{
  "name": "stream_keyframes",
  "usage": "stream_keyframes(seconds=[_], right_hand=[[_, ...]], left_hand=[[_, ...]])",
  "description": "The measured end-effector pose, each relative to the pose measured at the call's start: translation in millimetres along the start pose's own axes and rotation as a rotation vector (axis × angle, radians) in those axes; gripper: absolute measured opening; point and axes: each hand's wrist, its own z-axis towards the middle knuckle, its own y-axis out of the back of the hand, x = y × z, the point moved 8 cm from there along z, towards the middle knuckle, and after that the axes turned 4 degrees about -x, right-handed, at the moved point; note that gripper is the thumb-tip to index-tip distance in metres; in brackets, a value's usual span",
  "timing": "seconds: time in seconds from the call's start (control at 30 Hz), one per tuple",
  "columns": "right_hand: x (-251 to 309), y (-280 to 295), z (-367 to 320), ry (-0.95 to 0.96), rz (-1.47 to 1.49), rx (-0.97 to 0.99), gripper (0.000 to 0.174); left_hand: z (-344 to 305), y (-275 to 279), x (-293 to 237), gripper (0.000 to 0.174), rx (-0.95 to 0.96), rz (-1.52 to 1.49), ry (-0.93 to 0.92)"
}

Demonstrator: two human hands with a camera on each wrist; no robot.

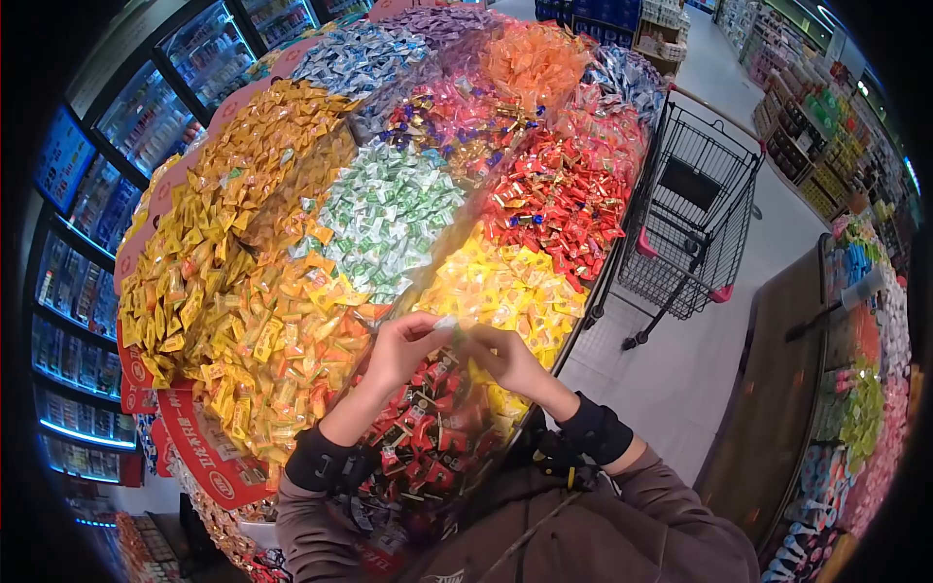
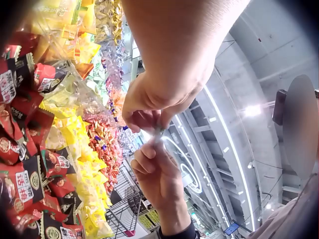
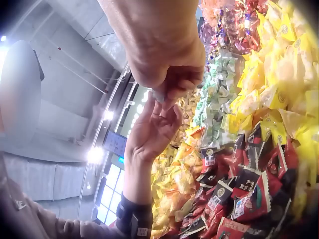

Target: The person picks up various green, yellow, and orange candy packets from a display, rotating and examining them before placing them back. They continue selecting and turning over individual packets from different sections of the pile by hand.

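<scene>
Both hands meet over the candy display, fingertips close together around one small candy in a whitish wrapper [image 1: 446, 323]. Thumb and fingers of my left hand [image 1: 397, 352] pinch it from one side. From the other side my right hand [image 1: 517, 363] pinches it with curled fingers. Most of the candy [image 2: 158, 133] is hidden by the fingertips in the wrist views. Below the hands lie red-and-black wrapped candies [image 1: 428, 418]. Yellow wrapped candies [image 1: 520, 291] spread just beyond the right hand, and white-and-green wrapped candies [image 1: 389, 219] lie farther forward.
Orange-yellow candies [image 1: 282, 340] fill the left side of the display, red ones [image 1: 559, 199] the right. Clear dividers separate the heaps. A black shopping cart [image 1: 680, 204] stands along the right edge. Glass-door coolers [image 1: 146, 117] line the left.
</scene>
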Motion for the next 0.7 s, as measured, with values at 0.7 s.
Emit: stream_keyframes(seconds=[0.7], right_hand=[[-13, -14, -4, -0.036, 0.156, -0.047, 0.013]], left_hand=[[-9, 10, 7, 0.021, 0.034, -0.059, 0.032]])
